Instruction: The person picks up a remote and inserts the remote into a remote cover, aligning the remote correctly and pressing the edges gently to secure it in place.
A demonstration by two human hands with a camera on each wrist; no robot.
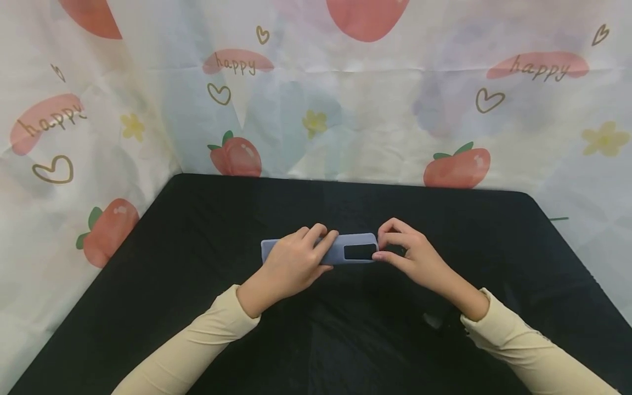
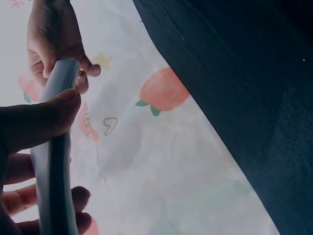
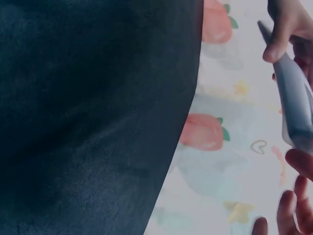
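A long, slim blue-grey case [image 1: 353, 240] with a black rectangular panel near its right end is held level above the black table. My left hand [image 1: 296, 258] grips its left half, fingers over the top and thumb along the near side. In the left wrist view the left thumb [image 2: 61, 110] lies across the case's narrow side [image 2: 54, 171], with fingers curled behind. At the case's right end, my right hand [image 1: 412, 252] pinches the tip between bent fingers and thumb. The right wrist view shows the right thumb [image 3: 299, 162] right at that end [image 3: 296, 134].
Black cloth covers the table [image 1: 321, 340]. A pale curtain [image 1: 365, 109] printed with fruit, hearts and flowers stands along its back and sides. A small dim grey patch [image 1: 433, 320] shows on the cloth near the right sleeve [image 1: 513, 334].
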